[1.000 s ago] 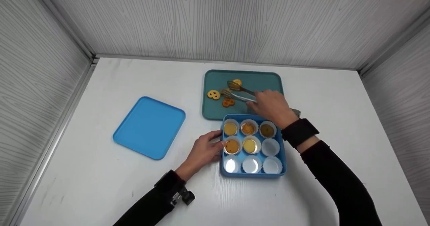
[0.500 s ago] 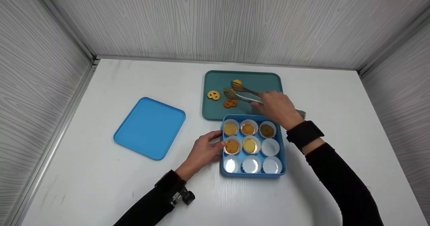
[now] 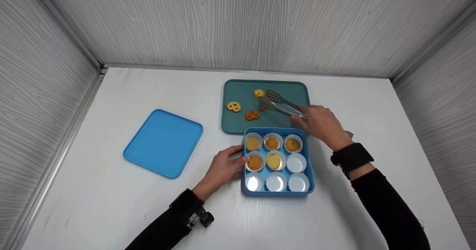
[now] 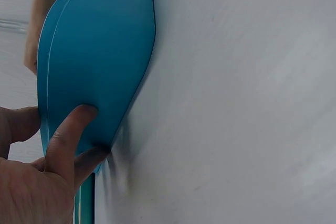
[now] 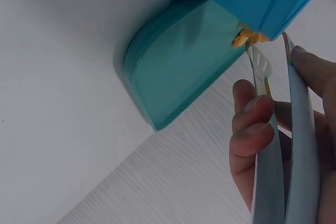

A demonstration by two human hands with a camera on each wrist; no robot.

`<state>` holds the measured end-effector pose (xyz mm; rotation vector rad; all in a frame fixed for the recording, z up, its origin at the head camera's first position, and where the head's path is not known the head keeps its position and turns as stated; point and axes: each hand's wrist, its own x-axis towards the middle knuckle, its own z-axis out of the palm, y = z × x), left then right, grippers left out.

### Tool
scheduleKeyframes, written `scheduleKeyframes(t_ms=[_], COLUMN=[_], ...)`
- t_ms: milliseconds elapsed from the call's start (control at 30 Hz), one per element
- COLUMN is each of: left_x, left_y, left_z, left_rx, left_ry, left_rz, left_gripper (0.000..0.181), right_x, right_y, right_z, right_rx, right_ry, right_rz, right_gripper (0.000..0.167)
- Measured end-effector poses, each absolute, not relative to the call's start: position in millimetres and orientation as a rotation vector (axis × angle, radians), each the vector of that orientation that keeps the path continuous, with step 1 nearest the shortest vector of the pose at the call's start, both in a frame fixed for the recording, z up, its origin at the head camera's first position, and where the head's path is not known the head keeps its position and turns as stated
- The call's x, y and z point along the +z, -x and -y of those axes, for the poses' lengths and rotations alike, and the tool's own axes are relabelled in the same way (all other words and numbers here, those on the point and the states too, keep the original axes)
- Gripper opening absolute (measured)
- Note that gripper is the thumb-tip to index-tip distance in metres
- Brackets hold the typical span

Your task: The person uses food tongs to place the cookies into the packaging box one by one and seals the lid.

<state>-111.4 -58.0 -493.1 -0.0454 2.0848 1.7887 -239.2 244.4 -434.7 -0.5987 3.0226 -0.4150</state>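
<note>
The left hand pinches the blue box, thumb over its rim; the right hand curls around tongs. The tong heads have just shifted right over the green tray, baring more of the darker pretzel cookie. I judge the work no further along: 4 paper cups bare, 5 with cookies. Only the right wrist view shows an orange piece by the tips, whether gripped I cannot tell; only the left wrist view shows fingers pressing the outer wall.
</note>
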Motion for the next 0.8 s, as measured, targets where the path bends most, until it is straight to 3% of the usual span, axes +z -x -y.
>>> scheduleKeyframes(t_ms=[333, 500, 633, 800], left_x=[-491.9, -492.1, -492.5, -492.9], left_y=[112.9, 111.2, 110.6, 110.4], left_z=[57.4, 57.2, 57.4, 57.5], left_rx=[1.769, 1.781, 1.785, 1.81], left_ry=[0.041, 0.037, 0.033, 0.035], left_rz=[-2.11, -2.1, -2.098, -2.081], left_gripper=[0.055, 0.055, 0.054, 0.054], right_x=[-435.3, -433.9, -431.9, -431.4], right_y=[235.2, 232.2, 227.9, 225.1], right_z=[-254.1, -254.8, -253.1, -247.8], right_rx=[-0.388, -0.378, -0.272, -0.108], right_ry=[0.582, 0.566, 0.666, 0.865], right_rz=[-3.033, -3.01, -3.023, -3.061], right_gripper=[0.04, 0.047, 0.056, 0.054])
